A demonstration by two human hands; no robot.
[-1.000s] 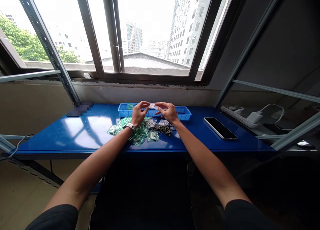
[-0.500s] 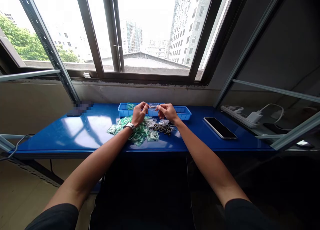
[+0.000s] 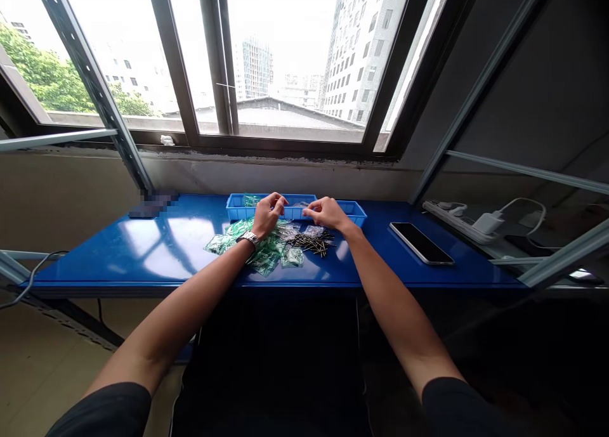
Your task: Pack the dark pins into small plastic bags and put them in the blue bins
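Observation:
My left hand, with a metal-banded watch at the wrist, is closed in a pinch over the blue tray; what is in its fingertips cannot be made out. My right hand is closed too, thumb against finger, with a small piece of clear plastic at its tips. Below my hands lies a heap of green-tinted plastic bags. Beside it are a pile of thin dark and brass-coloured rods and some clear plastic bags.
Two blue trays stand along the back of the blue table, the left one with green bags in it. A smartphone lies at the right. Further right is a power strip with a white charger. Metal posts rise at both sides.
My hands have drawn apart, the right one moving rightward. The clear bag stretched between them earlier no longer spans both hands. The view has shifted slightly.

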